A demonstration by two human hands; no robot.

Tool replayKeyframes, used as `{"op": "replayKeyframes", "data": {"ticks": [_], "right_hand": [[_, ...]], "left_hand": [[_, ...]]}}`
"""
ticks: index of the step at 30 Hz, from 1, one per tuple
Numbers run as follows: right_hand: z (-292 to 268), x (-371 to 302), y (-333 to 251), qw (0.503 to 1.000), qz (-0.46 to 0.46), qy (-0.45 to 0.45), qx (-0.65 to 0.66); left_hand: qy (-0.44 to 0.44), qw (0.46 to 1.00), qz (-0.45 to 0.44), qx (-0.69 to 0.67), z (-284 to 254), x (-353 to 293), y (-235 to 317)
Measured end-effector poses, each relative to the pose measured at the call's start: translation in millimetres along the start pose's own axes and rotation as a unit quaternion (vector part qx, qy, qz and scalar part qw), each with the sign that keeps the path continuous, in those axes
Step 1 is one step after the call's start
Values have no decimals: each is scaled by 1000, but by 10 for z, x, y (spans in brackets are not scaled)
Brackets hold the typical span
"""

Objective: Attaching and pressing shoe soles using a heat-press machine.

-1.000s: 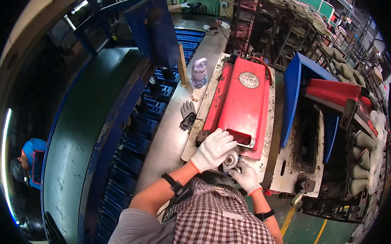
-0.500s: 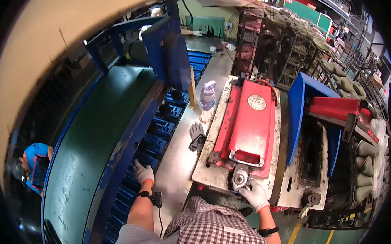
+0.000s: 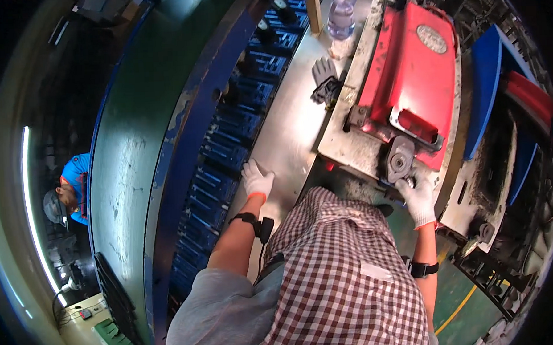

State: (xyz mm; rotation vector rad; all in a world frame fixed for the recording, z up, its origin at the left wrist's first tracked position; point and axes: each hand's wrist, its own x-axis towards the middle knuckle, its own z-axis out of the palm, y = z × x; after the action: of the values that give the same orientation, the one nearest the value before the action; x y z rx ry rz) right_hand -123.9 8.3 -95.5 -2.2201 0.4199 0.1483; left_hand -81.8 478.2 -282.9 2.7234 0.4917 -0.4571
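The red machine cover (image 3: pixel 415 74) lies flat on a grey metal plate (image 3: pixel 356 149) at the upper right of the head view, a long, slightly domed shell of glossy red with a round pale badge (image 3: pixel 432 38) near its far end and a rectangular recess (image 3: pixel 417 118) near the end closest to the person. Below that near end a grey round fitting (image 3: pixel 399 161) with a dark hole in its middle hangs off the plate's edge. The right hand (image 3: pixel 418 196), in a white glove, reaches up to the underside of this fitting; its fingers are curled against a small dark part there, though whether they are clamped on it cannot be told. The left hand (image 3: pixel 256 179), also in a white glove, rests palm down on the long steel surface (image 3: pixel 287 126) well to the left of the cover, its fingers held loosely together and closed on nothing. A black watch (image 3: pixel 246 218) sits on the left wrist and another dark band (image 3: pixel 422 268) on the right. Farther along the surface lie a spare pair of grey gloves (image 3: pixel 325 79), just beside the plate's edge, and a clear plastic bottle (image 3: pixel 342 18) stands beyond them. Blue racks (image 3: pixel 237 122) run along the left of the surface, next to a broad green curved panel (image 3: pixel 142 135). At the far left, another person in a blue shirt (image 3: pixel 76 181) stands well apart.
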Motion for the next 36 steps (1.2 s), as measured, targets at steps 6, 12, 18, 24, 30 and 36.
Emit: {"op": "replayKeyframes", "data": {"ticks": [6, 12, 18, 24, 30, 36], "right_hand": [[29, -39, 8, 999, 41, -14, 14], [102, -61, 153, 998, 50, -9, 26], [81, -63, 195, 991, 84, -32, 96], [67, -94, 216, 992, 81, -20, 93], [6, -48, 370, 994, 87, -33, 61], [-159, -147, 600, 994, 85, -36, -52]], "left_hand": [[-39, 992, -122, 16, -179, -51, -165], [-37, 990, -136, 0, -205, -46, -289], [242, 928, -131, -251, -74, -137, -908], [224, 625, -393, -637, -562, 198, -1608], [192, 606, -270, -723, -748, 780, -2968], [219, 518, -436, -703, -843, 1290, -2684]]}}
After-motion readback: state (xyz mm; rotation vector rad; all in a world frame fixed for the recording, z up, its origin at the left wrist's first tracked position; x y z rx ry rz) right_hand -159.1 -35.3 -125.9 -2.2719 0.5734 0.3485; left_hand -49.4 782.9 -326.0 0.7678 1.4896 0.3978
